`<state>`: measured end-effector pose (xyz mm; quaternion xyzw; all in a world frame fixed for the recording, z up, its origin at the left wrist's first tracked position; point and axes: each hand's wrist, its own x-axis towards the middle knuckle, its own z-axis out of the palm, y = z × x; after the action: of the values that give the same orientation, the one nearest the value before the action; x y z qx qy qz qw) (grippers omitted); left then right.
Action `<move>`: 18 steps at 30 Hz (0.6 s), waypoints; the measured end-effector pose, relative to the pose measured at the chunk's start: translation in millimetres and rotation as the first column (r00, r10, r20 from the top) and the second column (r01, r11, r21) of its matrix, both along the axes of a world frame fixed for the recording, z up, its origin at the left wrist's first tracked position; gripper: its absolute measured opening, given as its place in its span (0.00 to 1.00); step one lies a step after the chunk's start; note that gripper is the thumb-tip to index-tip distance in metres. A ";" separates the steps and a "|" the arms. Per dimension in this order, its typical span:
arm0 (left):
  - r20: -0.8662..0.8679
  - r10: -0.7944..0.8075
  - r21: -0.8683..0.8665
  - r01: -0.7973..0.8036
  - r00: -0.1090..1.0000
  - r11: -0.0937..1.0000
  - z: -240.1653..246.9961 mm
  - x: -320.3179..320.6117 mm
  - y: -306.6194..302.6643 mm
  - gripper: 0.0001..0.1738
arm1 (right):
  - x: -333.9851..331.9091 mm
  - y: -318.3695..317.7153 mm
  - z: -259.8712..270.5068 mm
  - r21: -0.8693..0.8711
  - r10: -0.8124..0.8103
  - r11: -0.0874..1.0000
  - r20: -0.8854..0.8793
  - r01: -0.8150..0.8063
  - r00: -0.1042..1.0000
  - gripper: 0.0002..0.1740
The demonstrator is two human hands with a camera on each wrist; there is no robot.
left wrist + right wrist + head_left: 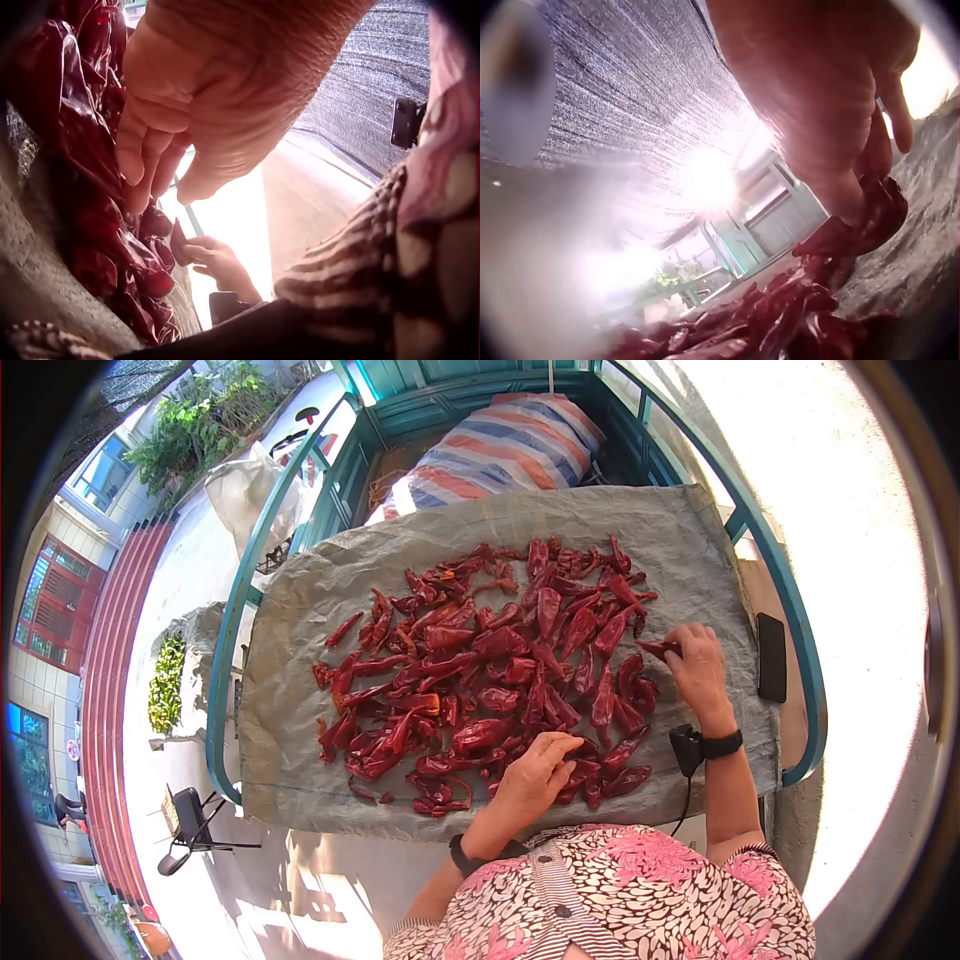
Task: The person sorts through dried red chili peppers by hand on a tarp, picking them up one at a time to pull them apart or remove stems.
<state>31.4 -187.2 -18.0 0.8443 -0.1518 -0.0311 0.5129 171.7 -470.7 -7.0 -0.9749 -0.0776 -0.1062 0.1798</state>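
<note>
Grey-green sheet (290, 760), head view: red peppers (490, 650) heaped across its middle. Right hand (700, 670), at the heap's right edge, grip closed on one pepper (655, 648) between thumb and fingers; dark phone (771, 658) lies to its right. Left hand (535, 775) over the heap's near edge, grip loose, fingers slightly bent. Left wrist view: left thumb apart from fingers, fingertips at the peppers; contact unclear. Right wrist view: pinched pepper at the fingertips, beside the heap.
</note>
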 end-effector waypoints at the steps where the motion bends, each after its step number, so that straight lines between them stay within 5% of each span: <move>1: 0.023 0.009 -0.008 -0.009 1.000 1.000 -1.0 -0.6 0.5 0.22 | -3.8 -0.2 4.9 0.069 -0.024 0.997 -0.002 0.024 1.000 0.16; 3: 0.048 0.032 -0.044 -0.030 0.998 0.999 -1.4 0.4 1.0 0.22 | -14.9 0.8 13.1 0.201 -0.073 0.977 -0.014 0.075 0.997 0.14; 4: 0.061 0.043 -0.062 -0.039 0.997 0.997 -1.4 1.9 0.8 0.22 | -24.9 7.8 22.1 0.425 -0.008 0.903 -0.132 0.064 0.991 0.12; 6: 0.001 0.076 -0.103 -0.075 0.997 0.992 5.0 4.5 -2.2 0.23 | -50.3 35.2 36.4 0.786 0.189 0.604 -0.298 0.128 0.936 0.10; 11: -0.236 0.036 -0.268 -0.101 0.971 0.958 3.6 1.9 -11.7 0.30 | -81.5 80.8 36.4 0.833 0.611 0.539 -0.286 -0.124 0.738 0.10; 14: -0.179 0.056 -0.270 -0.104 0.982 0.957 -7.7 -0.4 -10.5 0.33 | -82.4 91.5 44.5 0.790 0.449 0.603 -0.221 -0.111 0.866 0.09; 18: -0.088 0.025 -0.080 -0.032 0.996 0.996 1.0 -1.1 -4.9 0.33 | -77.3 88.9 46.7 0.699 0.604 0.566 0.009 -0.437 0.797 0.08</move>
<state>30.3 -192.0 -17.1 0.8226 -0.1185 -0.0543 0.5534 94.4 -381.8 39.7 -0.7798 -0.2982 0.0457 0.5485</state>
